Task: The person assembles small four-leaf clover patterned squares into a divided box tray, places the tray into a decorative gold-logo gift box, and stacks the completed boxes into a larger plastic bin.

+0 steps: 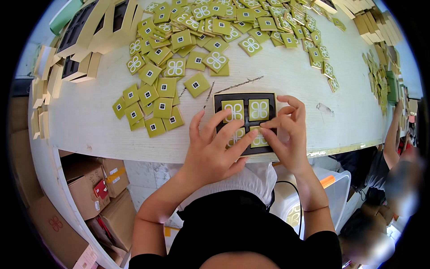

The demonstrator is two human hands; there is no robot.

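A shallow cream box with a black divided tray [272, 110] lies near the table's front edge, with green squares bearing a white looped pattern in its compartments. My left hand [207, 150] reaches over the box's left side, fingers spread across the two left squares and partly hiding them. Its thumb touches the lower right square [258, 141]. My right hand [290, 136] comes in from the right, thumb and index finger pinched at that square's upper right corner. The upper right square [258, 110] sits uncovered in its compartment.
A large heap of loose green squares [197, 85] spreads over the table's far side and left. Cream boxes with black trays [78, 31] stand at far left; more boxes [371, 24] are stacked far right. Cardboard cartons [87, 181] fill a shelf below. Another person's arm [394, 130] shows at right.
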